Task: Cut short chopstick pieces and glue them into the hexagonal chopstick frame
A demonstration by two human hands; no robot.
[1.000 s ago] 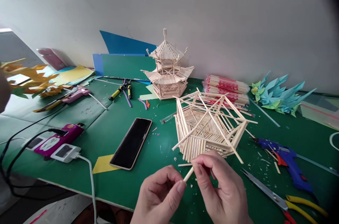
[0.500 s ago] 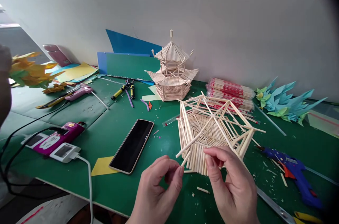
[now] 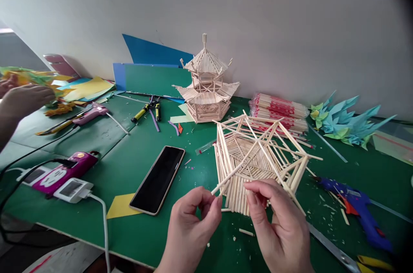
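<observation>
In front of me stands a model of thin wooden sticks, with a six-sided floor, low stick walls and open rafters on top. At its near left corner my left hand is closed in a pinch on a wooden stick; its fingertips hide most of that stick. My right hand pinches at the top of the model's front wall, thumb and forefinger together over the upright sticks. A finished-looking stick pagoda with two roofs stands behind. A short stick piece lies between my hands.
Left of the model lie a phone, a purple power strip with cables, and pliers. A blue glue gun, a scissors blade and packs of sticks are on the right. Another person's hand handles yellow paper at far left.
My left fingers have moved slightly up toward the end of the slanting rafter stick. My right hand keeps its pinch. The other person's hand has come further into view at left.
</observation>
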